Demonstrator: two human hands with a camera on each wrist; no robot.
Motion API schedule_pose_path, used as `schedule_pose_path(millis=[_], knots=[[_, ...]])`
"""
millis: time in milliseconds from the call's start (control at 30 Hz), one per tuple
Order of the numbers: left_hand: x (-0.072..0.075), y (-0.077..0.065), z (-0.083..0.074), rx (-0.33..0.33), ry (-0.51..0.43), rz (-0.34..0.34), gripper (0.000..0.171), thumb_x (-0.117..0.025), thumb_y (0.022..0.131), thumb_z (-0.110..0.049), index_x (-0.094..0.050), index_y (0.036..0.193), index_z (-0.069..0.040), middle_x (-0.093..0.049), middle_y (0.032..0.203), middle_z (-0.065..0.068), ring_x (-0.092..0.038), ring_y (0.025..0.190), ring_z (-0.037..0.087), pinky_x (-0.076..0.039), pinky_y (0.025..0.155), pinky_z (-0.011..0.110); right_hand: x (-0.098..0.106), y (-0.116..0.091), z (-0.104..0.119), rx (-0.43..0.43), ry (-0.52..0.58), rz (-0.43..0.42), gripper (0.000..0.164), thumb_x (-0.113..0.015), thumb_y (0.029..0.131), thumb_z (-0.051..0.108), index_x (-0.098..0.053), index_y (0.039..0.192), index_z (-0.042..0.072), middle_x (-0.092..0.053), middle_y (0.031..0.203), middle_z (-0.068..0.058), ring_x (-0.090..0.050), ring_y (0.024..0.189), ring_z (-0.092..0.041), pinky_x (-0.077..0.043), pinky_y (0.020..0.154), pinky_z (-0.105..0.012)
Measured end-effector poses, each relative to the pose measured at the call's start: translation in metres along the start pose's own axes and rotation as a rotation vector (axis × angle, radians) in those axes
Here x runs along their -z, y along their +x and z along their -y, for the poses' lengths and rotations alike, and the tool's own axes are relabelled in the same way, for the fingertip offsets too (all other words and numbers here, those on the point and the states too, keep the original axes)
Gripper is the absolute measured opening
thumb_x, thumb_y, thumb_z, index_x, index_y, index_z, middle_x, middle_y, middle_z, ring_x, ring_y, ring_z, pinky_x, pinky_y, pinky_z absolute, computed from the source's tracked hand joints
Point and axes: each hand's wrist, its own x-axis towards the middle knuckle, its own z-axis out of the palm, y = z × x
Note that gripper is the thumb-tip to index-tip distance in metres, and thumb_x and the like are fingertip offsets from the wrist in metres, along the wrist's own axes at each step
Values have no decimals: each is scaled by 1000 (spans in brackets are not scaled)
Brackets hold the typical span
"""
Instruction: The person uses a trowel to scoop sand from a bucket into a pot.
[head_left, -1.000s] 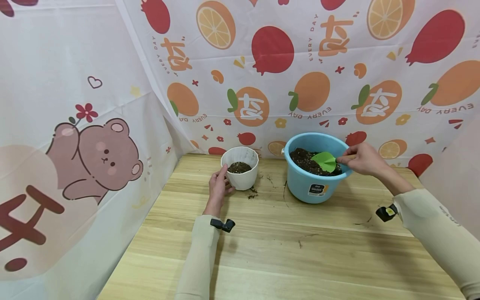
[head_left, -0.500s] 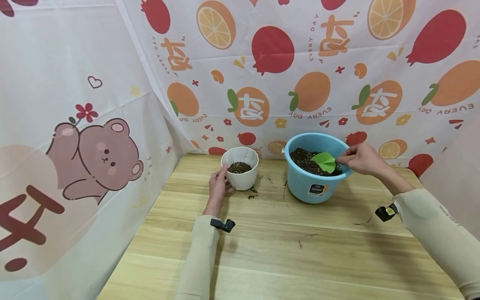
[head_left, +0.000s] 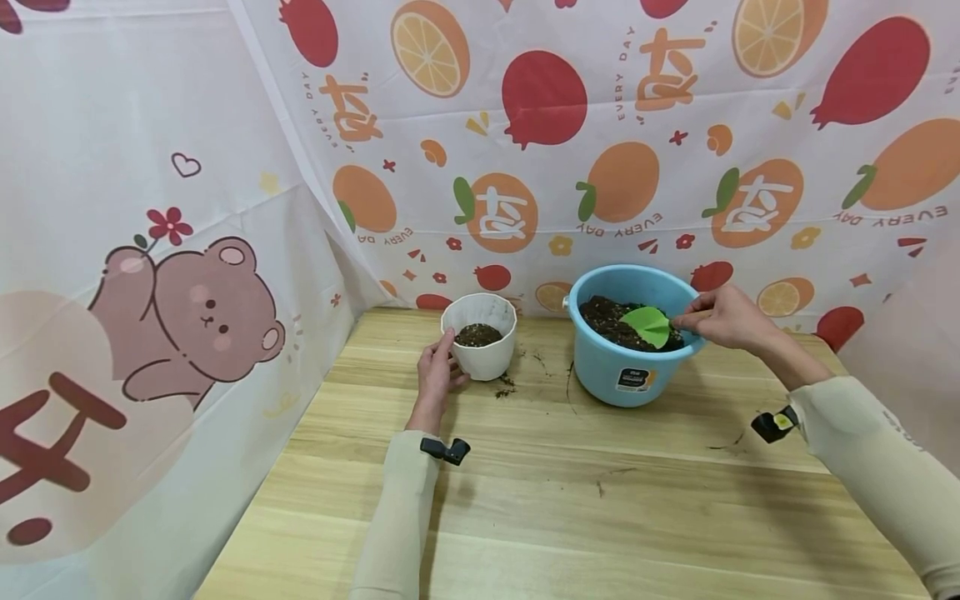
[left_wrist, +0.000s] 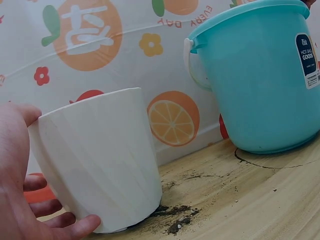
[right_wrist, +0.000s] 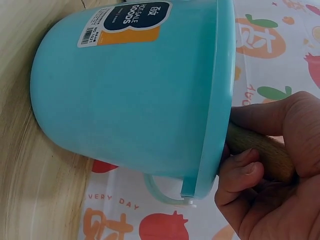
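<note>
A white flowerpot [head_left: 486,360] with dark soil [head_left: 478,335] in it stands upright on the table. My left hand [head_left: 437,375] rests against its left side, thumb at the rim and spread fingertips on the lower wall [left_wrist: 105,160]. To the right is a light blue bucket [head_left: 622,375], partly filled with soil [head_left: 618,321]. The right hand [head_left: 723,318] pinches the wooden handle [right_wrist: 262,147] of a small trowel over the bucket's right rim. The trowel's green, leaf-shaped blade [head_left: 651,326] lies at the soil surface inside; the bucket wall hides it in the right wrist view.
Crumbs of soil [left_wrist: 175,217] lie beside the pot on the wooden table [head_left: 525,517], with thin dark strands further right. The bucket's white handle [left_wrist: 192,65] hangs at its left side. A fruit-printed cloth [head_left: 555,192] rises close behind pot and bucket.
The trowel's blade has shifted very slightly left across the soil. Both hands stay almost where they were, and the pot and bucket have not moved.
</note>
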Motion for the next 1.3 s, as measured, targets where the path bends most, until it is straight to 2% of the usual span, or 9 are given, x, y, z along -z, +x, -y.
schedule_pose_path(millis=[367, 767, 1067, 1300], knots=[[-1, 0, 0, 7, -6, -5, 73, -56, 96, -63, -45, 144, -9, -51, 141, 14, -60, 117, 28, -57, 100, 49, 0, 3, 0, -41, 10, 34, 34, -73, 94, 32, -77, 101, -1, -76, 84, -5, -55, 76, -19, -41, 57, -29], [-1, -1, -1, 13, -8, -7, 74, -56, 95, -64, -45, 144, -10, -50, 139, 13, -60, 113, 26, -58, 98, 47, 2, 3, 0, -62, 22, 54, 34, -73, 94, 33, -78, 102, 0, -77, 84, -2, -58, 81, -20, -44, 64, -29], [1, 0, 0, 13, 0, -6, 73, -56, 96, -64, -45, 144, -10, -50, 140, 14, -59, 115, 27, -59, 94, 45, 2, 2, 5, -61, 26, 65, 35, -74, 93, 33, -78, 100, -1, -74, 74, 2, -53, 70, -16, -38, 56, -29], [1, 1, 1, 15, 6, 1, 74, -56, 95, -65, -45, 144, -10, -50, 141, 14, -59, 117, 28, -58, 98, 47, 2, 1, 5, -74, 32, 70, 36, -74, 93, 32, -77, 98, -3, -71, 69, 2, -48, 63, -14, -36, 52, -29]])
